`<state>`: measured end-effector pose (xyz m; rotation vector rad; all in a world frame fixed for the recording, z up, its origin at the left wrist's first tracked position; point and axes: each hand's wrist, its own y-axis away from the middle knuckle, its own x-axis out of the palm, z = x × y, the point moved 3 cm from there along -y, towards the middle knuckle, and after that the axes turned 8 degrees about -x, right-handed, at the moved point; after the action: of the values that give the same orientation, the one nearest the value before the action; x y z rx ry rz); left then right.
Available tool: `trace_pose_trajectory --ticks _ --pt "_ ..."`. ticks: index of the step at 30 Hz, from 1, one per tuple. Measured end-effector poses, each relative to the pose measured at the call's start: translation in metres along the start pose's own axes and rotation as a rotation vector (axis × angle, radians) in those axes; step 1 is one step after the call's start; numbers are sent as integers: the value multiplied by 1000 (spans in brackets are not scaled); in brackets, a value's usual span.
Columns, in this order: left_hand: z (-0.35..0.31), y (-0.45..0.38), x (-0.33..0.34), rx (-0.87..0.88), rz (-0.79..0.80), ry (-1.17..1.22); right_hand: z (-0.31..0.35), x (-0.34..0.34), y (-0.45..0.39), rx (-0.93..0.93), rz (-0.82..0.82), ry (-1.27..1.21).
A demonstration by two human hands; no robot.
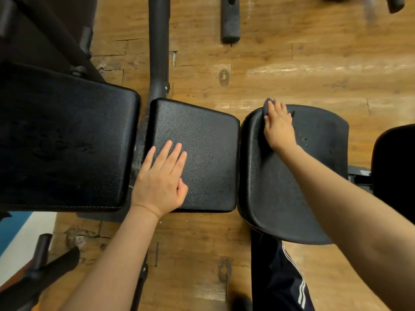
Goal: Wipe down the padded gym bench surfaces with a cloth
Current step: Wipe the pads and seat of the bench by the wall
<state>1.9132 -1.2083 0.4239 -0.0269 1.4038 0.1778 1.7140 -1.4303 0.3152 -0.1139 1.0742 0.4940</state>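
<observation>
Three black padded bench sections lie side by side: a large pad (67,140) at left, a square middle pad (208,153), and a rounded pad (310,176) at right. My left hand (161,178) rests flat on the middle pad's near left part, fingers straight. At the far left edge of the rounded pad, my right hand (278,126) presses a dark cloth (267,106) onto the padding. Only a small fold of the cloth shows beyond the fingers; the rest is hidden under the hand.
Wooden floor (292,70) surrounds the bench. A black frame tube (158,46) runs away behind the middle pad. Another black bar (230,19) lies on the floor beyond. A further black pad (395,167) sits at the right edge. My striped trouser leg (285,279) stands below the rounded pad.
</observation>
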Motion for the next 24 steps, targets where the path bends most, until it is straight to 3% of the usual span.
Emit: trace_pose_trajectory --ticks 6,17,24 --pt "-1 0 -1 4 -19 3 0 8 28 41 -32 -41" --pt "-1 1 1 9 -31 -1 2 52 222 56 -26 -99" --pt "-2 2 3 14 -39 2 3 61 245 45 -45 -72"
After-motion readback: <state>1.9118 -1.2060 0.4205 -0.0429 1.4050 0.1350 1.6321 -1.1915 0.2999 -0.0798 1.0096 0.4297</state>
